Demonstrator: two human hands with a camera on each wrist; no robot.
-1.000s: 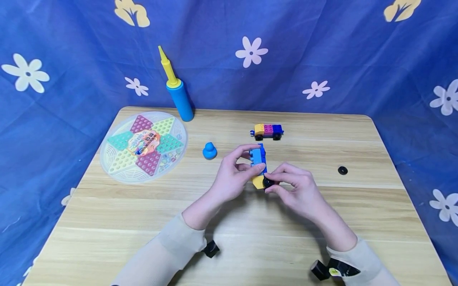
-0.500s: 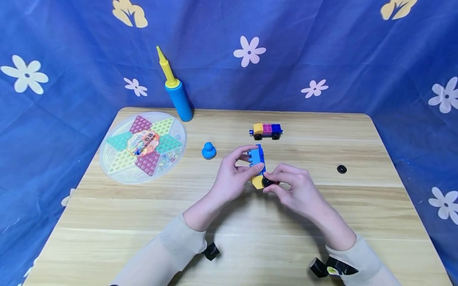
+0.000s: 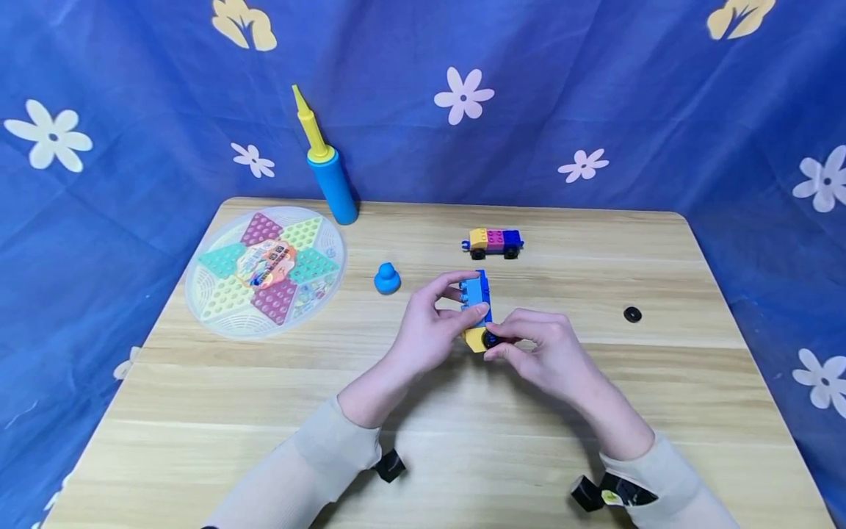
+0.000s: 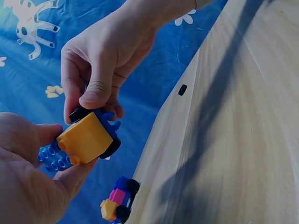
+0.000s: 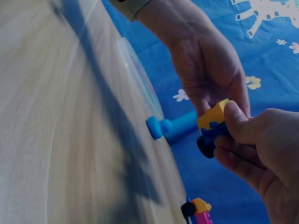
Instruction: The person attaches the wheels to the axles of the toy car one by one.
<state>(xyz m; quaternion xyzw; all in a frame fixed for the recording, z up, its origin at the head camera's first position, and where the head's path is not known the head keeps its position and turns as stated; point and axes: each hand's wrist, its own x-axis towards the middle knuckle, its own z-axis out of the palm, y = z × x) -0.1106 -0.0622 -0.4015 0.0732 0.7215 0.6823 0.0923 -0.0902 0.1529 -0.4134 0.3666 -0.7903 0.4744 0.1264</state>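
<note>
Above the table, my left hand (image 3: pixel 426 323) grips a toy block car (image 3: pixel 474 290) by its light blue blocks, tilted on its side. The car has a yellow block (image 4: pixel 86 137) at one end and a blue base with a hook. Between thumb and fingers, my right hand (image 3: pixel 545 349) pinches a black wheel (image 3: pixel 490 339) against the base beside that yellow block. Another black wheel (image 4: pixel 111 148) shows on the opposite side in the left wrist view. Whether the pinched wheel is fully seated I cannot tell.
Behind the hands stands a second block car (image 3: pixel 496 241), yellow, pink and blue. A loose black wheel (image 3: pixel 632 314) lies at the right. Left of the hands are a small blue knobbed piece (image 3: pixel 387 279), a round game board (image 3: pixel 211 312) and a blue-and-yellow pump (image 3: pixel 333 187).
Both hands keep their hold on the car and wheel. The car has dipped very slightly toward me, and the right hand has shifted slightly left with the wheel.
</note>
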